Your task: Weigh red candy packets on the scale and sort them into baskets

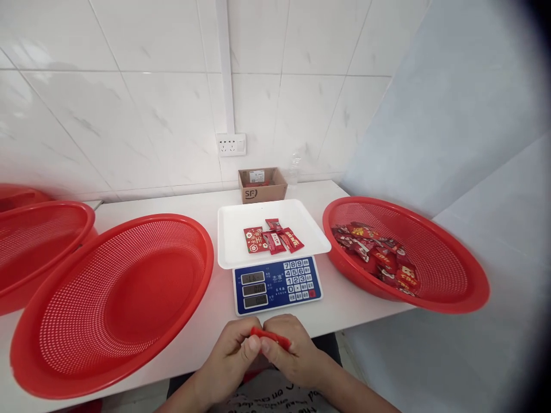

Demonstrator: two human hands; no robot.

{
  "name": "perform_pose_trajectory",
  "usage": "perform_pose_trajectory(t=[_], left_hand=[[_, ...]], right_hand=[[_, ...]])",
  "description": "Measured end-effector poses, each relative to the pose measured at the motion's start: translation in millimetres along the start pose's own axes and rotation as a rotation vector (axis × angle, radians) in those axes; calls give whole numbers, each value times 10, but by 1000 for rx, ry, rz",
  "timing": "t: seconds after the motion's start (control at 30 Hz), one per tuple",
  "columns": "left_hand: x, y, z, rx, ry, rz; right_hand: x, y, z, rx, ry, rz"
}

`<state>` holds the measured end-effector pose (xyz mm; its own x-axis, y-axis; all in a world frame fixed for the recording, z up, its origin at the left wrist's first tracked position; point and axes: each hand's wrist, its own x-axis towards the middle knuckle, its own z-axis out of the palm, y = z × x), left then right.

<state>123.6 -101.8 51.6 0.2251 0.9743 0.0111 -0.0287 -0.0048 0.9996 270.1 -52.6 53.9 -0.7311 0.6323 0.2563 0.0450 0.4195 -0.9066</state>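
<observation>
My left hand (pixel 236 353) and my right hand (pixel 288 350) meet in front of the scale, both closed on a thin, bright red, soft-looking piece (pixel 275 337). Fingers cover most of it, so its exact kind is unclear. Just beyond my hands is a blue digital scale (pixel 278 287) with a keypad and three small displays. Its white tray (pixel 232 232) bears several red wrapped snack packets (pixel 275 241), one of them a flat square with flower prints (pixel 255 240).
At right, a red plastic basket (pixel 451 281) holds many red snack packets (pixel 387 264). Another red basket (pixel 142 304) stands at left, with more red baskets (pixel 51 229) beyond it. A cardboard box (pixel 262 194) sits against the tiled wall, below a socket (pixel 231 144).
</observation>
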Motion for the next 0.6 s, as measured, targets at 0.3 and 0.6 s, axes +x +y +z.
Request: perform_pose_trajectory(t=[0.3, 0.6], left_hand=[[13, -36, -17, 178, 208, 21], [-60, -230, -85, 381, 226, -48]], right_hand=[[38, -5, -31, -78, 103, 62], [576, 109, -816, -415, 515, 123]])
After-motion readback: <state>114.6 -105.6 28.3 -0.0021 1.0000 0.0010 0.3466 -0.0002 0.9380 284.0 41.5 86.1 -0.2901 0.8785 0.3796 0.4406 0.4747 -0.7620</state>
